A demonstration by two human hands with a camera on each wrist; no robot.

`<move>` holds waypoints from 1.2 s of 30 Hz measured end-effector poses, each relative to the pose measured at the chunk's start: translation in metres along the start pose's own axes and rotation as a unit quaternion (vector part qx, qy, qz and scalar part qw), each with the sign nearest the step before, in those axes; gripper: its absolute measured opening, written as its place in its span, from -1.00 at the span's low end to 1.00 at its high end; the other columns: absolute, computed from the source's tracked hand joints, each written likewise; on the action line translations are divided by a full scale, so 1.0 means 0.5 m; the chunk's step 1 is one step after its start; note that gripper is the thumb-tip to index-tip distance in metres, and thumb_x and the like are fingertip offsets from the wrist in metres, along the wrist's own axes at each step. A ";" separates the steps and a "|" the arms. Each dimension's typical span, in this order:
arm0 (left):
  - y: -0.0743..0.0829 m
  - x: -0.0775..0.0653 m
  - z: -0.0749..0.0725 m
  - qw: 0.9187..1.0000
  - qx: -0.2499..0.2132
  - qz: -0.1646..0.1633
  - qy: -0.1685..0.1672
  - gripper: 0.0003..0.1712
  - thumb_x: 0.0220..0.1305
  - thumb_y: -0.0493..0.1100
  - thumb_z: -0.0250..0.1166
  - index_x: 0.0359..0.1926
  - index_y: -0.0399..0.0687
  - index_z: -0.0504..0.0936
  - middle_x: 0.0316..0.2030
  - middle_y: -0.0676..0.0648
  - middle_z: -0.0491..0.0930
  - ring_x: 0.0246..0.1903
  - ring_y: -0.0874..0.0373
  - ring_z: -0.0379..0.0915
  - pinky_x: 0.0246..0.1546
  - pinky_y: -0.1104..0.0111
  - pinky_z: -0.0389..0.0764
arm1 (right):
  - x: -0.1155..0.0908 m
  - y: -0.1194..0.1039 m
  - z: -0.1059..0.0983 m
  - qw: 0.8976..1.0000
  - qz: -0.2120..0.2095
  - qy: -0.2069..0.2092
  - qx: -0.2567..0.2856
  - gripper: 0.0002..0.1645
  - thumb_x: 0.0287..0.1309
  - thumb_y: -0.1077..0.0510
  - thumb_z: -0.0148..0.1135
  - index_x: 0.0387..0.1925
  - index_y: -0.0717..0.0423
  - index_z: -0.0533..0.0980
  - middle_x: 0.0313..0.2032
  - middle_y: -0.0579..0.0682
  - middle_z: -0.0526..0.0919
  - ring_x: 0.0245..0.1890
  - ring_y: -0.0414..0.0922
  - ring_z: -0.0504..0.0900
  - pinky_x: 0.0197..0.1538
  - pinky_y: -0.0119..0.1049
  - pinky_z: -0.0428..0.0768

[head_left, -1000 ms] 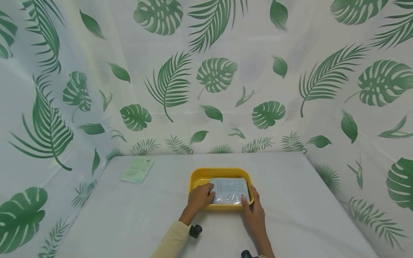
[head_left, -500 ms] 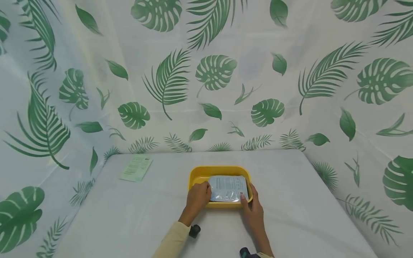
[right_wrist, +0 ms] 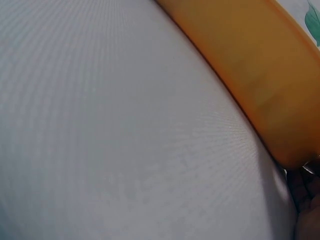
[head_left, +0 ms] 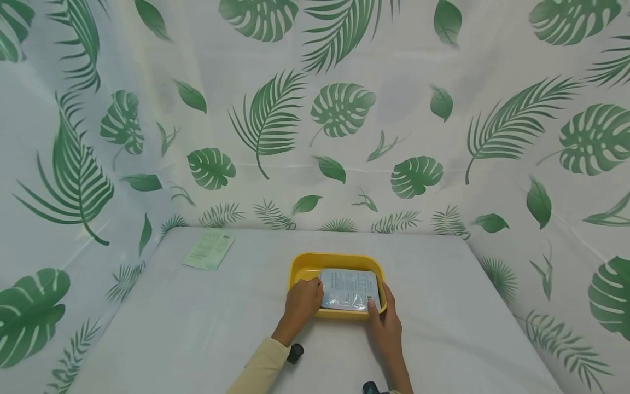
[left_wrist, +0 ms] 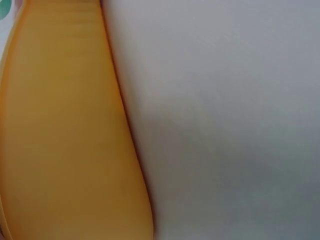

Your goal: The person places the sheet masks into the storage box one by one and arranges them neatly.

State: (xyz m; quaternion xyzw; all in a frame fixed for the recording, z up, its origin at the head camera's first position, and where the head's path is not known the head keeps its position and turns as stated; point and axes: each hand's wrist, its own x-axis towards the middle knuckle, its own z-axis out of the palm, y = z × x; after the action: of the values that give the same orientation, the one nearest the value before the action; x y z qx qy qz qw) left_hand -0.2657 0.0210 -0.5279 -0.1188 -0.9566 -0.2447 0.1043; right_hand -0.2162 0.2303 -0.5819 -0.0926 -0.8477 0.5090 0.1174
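Note:
A yellow plastic tray (head_left: 339, 315) stands on the white table, and its front wall fills part of both wrist views. Inside it lies a silvery-blue sealed packet (head_left: 350, 290) with printed text, toward the tray's right side. My left hand (head_left: 302, 301) reaches over the front rim, fingers curled at the packet's left edge; its fingertips are hidden. With my right hand (head_left: 388, 320) I grip the tray's front right corner, fingers along the outer right wall and thumb over the rim at the packet's lower right corner. In the right wrist view only a dark bit of that hand shows.
A pale green printed packet (head_left: 210, 249) lies flat at the table's back left. Behind and at both sides hang white sheets (head_left: 295, 54) printed with green leaves. The white table surface (head_left: 197, 323) extends around the tray.
My left hand has turned over slightly at the packet's left edge, its thumb now out of sight. The right hand keeps its place on the tray. The head view has shifted a little.

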 end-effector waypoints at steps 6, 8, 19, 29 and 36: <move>0.002 0.000 -0.001 1.000 0.003 0.009 0.000 -0.81 0.32 -0.09 0.27 -0.26 -0.08 0.74 -0.63 0.12 0.54 -0.68 0.33 0.24 -0.64 0.52 0.30 | -0.001 0.002 -0.002 1.000 -0.006 0.007 -0.001 -0.24 0.37 -0.22 0.03 0.49 -0.37 0.01 0.48 0.08 0.18 0.48 0.15 0.12 0.43 0.16 0.11; -0.001 0.000 0.001 1.000 0.005 0.012 0.000 -0.81 0.33 -0.09 0.25 -0.26 -0.07 0.74 -0.62 0.13 0.53 -0.68 0.34 0.23 -0.64 0.52 0.30 | -0.002 0.001 0.000 1.000 -0.008 0.010 0.000 -0.25 0.37 -0.21 0.03 0.49 -0.37 0.01 0.48 0.07 0.18 0.48 0.15 0.13 0.43 0.16 0.11; 0.004 0.003 0.007 0.996 0.082 -0.008 -0.046 -0.79 0.33 -0.05 0.21 -0.22 0.01 0.74 -0.69 0.12 0.41 -0.69 0.26 0.19 -0.67 0.44 0.21 | -0.001 0.005 0.003 1.000 -0.009 0.009 -0.008 -0.25 0.38 -0.18 0.04 0.49 -0.40 -0.01 0.47 0.10 0.19 0.47 0.18 0.13 0.42 0.19 0.12; 0.001 0.016 0.001 0.987 0.137 0.041 -0.076 -0.71 0.36 0.00 0.12 -0.08 0.00 0.68 0.02 0.05 0.68 -0.57 0.16 0.43 -0.58 0.39 0.44 | 0.004 -0.001 0.001 1.000 -0.003 -0.006 0.000 -0.24 0.38 -0.21 0.01 0.50 -0.43 -0.05 0.50 0.06 0.13 0.50 0.15 0.08 0.44 0.18 0.09; 0.005 0.011 -0.001 0.988 0.125 0.023 -0.083 -0.68 0.39 0.02 0.11 -0.03 0.00 0.67 0.00 0.05 0.67 -0.46 0.15 0.50 -0.44 0.39 0.52 | 0.003 0.006 0.000 1.000 -0.011 -0.003 0.000 -0.24 0.38 -0.20 0.03 0.49 -0.43 -0.03 0.49 0.07 0.15 0.49 0.16 0.09 0.43 0.18 0.09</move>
State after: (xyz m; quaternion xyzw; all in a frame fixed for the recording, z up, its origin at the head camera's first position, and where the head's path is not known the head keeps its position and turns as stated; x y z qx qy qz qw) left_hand -0.2703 0.0238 -0.5249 -0.1469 -0.9821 -0.1098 0.0441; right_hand -0.2175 0.2321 -0.5842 -0.0814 -0.8488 0.5083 0.1205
